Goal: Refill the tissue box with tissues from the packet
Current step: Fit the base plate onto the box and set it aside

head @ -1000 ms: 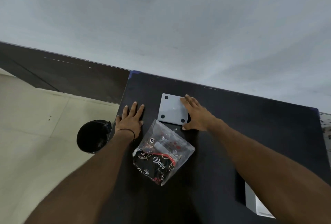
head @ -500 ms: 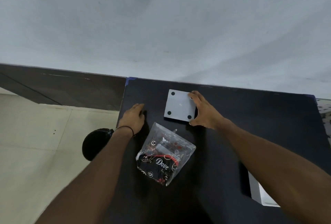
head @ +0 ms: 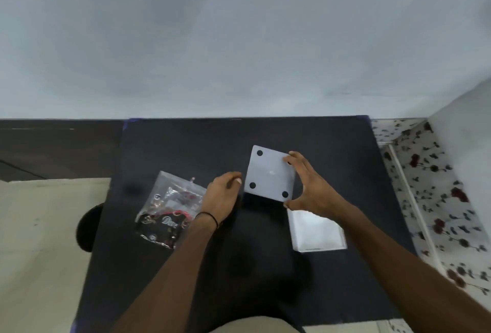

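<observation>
A grey square base panel (head: 269,173) with four black feet hangs tilted just above the black table (head: 186,141). My right hand (head: 308,186) grips its right edge, thumb at the near corner. My left hand (head: 221,194) has its fingers curled beside the panel's left edge; contact is unclear. The white tissue box (head: 316,231) lies on the table under my right wrist. The clear tissue packet (head: 170,207), printed black and red, lies to the left, partly behind my left wrist.
A black round stool (head: 87,226) stands on the pale floor left of the table. A floral cloth surface (head: 438,199) borders the table's right side. The grey wall rises directly behind the table's far edge.
My right hand has lifted the grey panel off the table and drawn it nearer. My left hand moved right from the table's edge to the panel. The view shifted, revealing the white box.
</observation>
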